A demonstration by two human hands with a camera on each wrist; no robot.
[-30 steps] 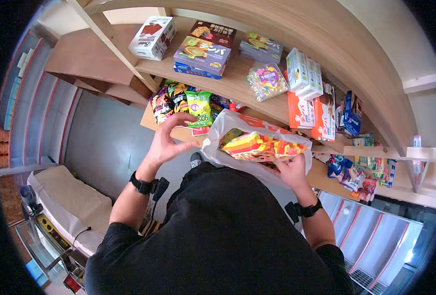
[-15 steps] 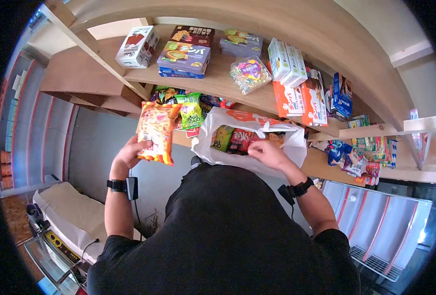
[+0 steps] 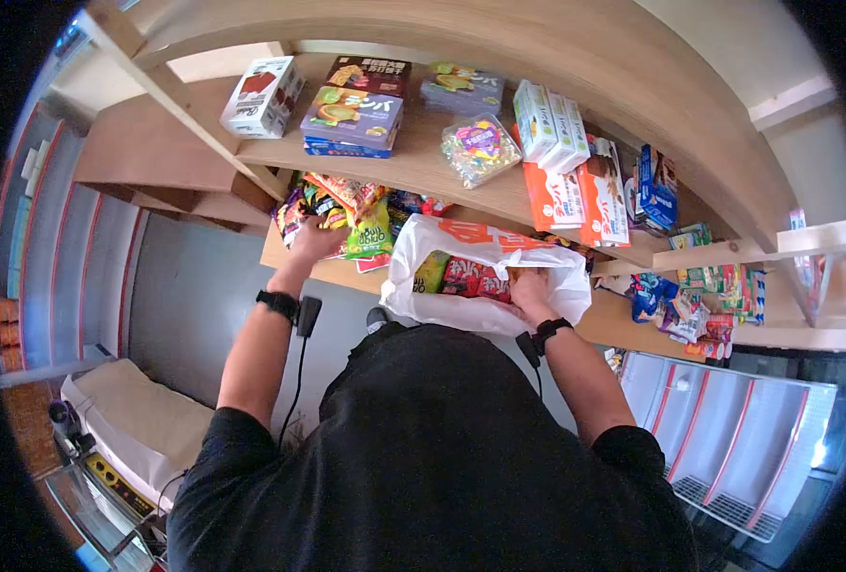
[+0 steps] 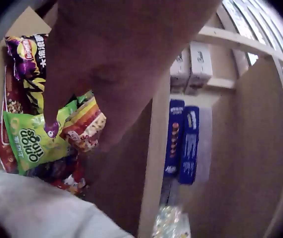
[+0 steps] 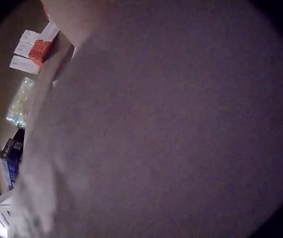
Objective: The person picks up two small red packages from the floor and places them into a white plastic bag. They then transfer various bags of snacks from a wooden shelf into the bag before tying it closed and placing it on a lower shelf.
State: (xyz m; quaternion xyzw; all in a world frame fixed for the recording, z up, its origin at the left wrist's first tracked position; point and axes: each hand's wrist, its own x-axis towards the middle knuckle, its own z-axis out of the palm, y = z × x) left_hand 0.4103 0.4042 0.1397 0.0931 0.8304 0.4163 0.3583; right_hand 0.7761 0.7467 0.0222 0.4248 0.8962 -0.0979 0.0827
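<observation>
At the lower shelf, my left hand (image 3: 313, 243) holds an orange and yellow snack bag (image 3: 351, 194) over the other snack bags there. The left wrist view shows the snack bag (image 4: 87, 124) between thumb and fingers. Beside it lies a green onion rings bag (image 4: 35, 141), with a black and purple snack bag (image 4: 27, 57) farther back. My right hand (image 3: 530, 291) reaches into a white plastic bag (image 3: 423, 305), its fingertips mostly hidden. Inside the plastic bag are red snack packs (image 3: 475, 279) and a green snack bag (image 3: 430, 273). White plastic covers most of the right wrist view.
On the upper shelf (image 3: 413, 167) stand a white box (image 3: 259, 95), purple boxes (image 3: 351, 116), a clear tub of candy (image 3: 480, 148) and orange boxes (image 3: 580, 200). More snack packs (image 3: 680, 305) lie at the lower right. A wooden post (image 3: 184, 100) rises at the left.
My left hand has carried the orange and yellow snack bag out of the plastic bag, leftward, then forward onto the lower shelf's snacks. The right hand has gone deeper into the plastic bag.
</observation>
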